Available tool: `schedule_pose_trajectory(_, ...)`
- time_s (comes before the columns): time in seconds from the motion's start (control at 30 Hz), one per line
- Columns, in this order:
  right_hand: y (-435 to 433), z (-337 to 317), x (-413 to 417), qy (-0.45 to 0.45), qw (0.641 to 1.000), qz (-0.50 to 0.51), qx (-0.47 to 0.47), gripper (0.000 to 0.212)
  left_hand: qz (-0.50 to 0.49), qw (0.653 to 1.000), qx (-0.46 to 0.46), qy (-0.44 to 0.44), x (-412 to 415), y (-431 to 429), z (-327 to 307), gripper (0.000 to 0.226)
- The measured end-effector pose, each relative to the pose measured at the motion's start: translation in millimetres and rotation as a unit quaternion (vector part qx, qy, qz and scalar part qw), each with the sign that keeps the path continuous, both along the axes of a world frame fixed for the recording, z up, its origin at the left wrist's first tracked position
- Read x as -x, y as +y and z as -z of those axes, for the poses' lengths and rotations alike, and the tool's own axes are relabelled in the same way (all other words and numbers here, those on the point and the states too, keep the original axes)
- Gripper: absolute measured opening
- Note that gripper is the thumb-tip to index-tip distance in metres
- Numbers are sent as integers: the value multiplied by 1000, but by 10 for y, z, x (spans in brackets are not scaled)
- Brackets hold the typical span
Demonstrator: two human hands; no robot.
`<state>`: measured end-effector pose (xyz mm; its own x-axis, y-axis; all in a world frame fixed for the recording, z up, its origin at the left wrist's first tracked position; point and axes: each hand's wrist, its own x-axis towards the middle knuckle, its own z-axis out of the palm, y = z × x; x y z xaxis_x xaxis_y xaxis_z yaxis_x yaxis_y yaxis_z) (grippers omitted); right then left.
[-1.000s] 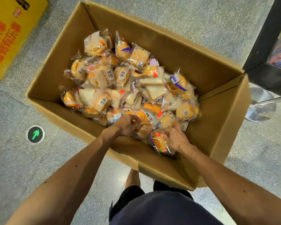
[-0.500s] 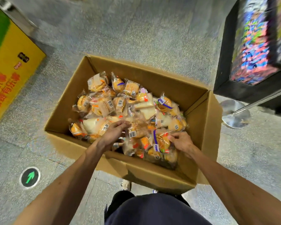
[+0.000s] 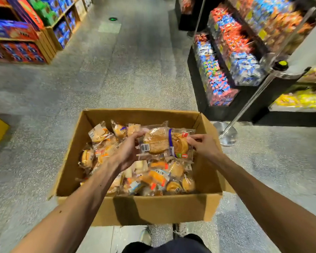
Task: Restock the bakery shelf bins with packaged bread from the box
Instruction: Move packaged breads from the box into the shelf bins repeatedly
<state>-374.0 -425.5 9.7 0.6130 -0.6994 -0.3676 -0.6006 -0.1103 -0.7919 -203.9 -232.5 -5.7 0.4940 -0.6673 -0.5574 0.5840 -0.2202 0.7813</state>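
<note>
Holding: my left grip (image 3: 128, 152) and right grip (image 3: 204, 147) each clamp an end of the bread packets (image 3: 162, 143), perhaps two, to carry them level.
Packets: above the box (image 3: 153, 209), clear of its pile.

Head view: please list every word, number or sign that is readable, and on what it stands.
None reads with certainty.
On the barcode packet in the left hand: bars visible, digits too small.
On the purple-banded packet in the right hand: label print blurred.
On the blue-labelled packet in the box: characters blurred.
On the shelf boxes: brand blurred.
On the green floor marker: symbol unclear.
</note>
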Motion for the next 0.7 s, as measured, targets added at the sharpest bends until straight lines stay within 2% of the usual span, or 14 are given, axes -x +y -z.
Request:
schedule_pose_trajectory(0.17, 66, -515, 518, -35, 996, 83, 7, 19, 132, 988, 26, -69, 214, -323, -512, 32)
schedule_pose_trajectory(0.33, 124, -985, 1386, -59, 981, 168, 81, 9, 257, 955, 51, -140, 747, -762, -982, 34)
schedule_pose_trajectory(0.47, 283, -1214, 2257, -67, 960, 244, 121, 23, 333, 927, 73, -157, 1457, -1021, -1301, 34)
schedule_pose_trajectory(0.6, 614, -1401, 3224, -97, 933, 318, 140, 12, 414, 890, 113, -155, 2370, -1106, -1572, 28)
schedule_pose_trajectory(0.7, 923, -1450, 4002, -108, 902, 387, 161, 11, 471, 856, 141, -158, 3114, -1053, -1706, 41)
